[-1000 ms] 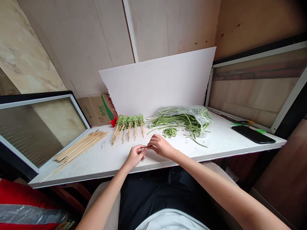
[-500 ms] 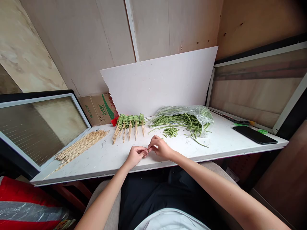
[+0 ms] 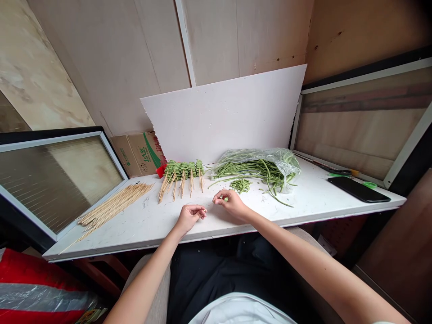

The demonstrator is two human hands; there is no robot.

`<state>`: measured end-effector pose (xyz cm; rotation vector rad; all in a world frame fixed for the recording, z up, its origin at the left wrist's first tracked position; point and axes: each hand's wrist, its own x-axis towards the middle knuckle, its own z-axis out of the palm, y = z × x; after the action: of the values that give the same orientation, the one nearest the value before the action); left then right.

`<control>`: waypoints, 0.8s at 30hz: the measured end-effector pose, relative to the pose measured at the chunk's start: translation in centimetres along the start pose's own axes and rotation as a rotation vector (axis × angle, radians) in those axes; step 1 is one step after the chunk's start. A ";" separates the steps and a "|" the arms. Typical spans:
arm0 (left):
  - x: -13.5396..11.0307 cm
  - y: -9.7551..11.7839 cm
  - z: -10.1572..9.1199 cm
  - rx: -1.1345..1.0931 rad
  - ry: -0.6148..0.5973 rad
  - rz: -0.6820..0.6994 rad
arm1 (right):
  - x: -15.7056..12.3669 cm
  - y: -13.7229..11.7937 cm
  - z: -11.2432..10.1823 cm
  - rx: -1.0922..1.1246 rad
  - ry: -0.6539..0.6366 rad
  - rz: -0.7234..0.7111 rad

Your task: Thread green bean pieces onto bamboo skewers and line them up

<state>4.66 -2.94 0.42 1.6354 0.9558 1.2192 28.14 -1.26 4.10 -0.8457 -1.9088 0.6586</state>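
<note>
My left hand (image 3: 190, 218) is closed over the table near its front edge, thumb against curled fingers. Whatever it may hold is too small to make out. To its right and a little farther back, my right hand (image 3: 232, 206) has its fingers bent in, with a bit of green bean (image 3: 226, 198) showing among them. Just beyond it lies a small pile of cut green bean pieces (image 3: 240, 185). Behind the pile, long green beans (image 3: 248, 170) spill from a clear plastic bag (image 3: 285, 157). Skewers threaded with bean pieces (image 3: 184, 170) are stacked to the left of the pile.
Bare bamboo skewers (image 3: 116, 204) lie along the left of the white table (image 3: 162, 229). A cardboard box (image 3: 135, 155) stands at the back left, beside a white board (image 3: 226, 119). A black phone (image 3: 358, 190) lies at the right, with scissors (image 3: 337, 171) behind it.
My hands were together at the fingertips and are now apart. The right hand has moved slightly up and to the right; the left has shifted slightly left.
</note>
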 end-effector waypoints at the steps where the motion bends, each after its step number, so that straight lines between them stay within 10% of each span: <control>1: 0.0 0.1 0.0 -0.001 0.006 -0.007 | 0.2 0.2 -0.7 -0.022 -0.012 0.006; 9: -0.1 0.7 0.4 0.015 -0.022 -0.059 | 1.4 0.2 -6.1 -0.231 -0.195 0.019; 16: -0.3 1.2 0.5 0.038 -0.055 -0.069 | 0.9 -0.6 -5.6 -0.317 -0.555 0.166; 24: -0.3 0.6 0.4 0.032 -0.087 -0.067 | 0.9 -0.7 -5.3 -0.388 -0.547 0.152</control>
<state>5.07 -3.51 0.86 1.6549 0.9725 1.0841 32.35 -0.51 7.42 -1.1464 -2.5380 0.6671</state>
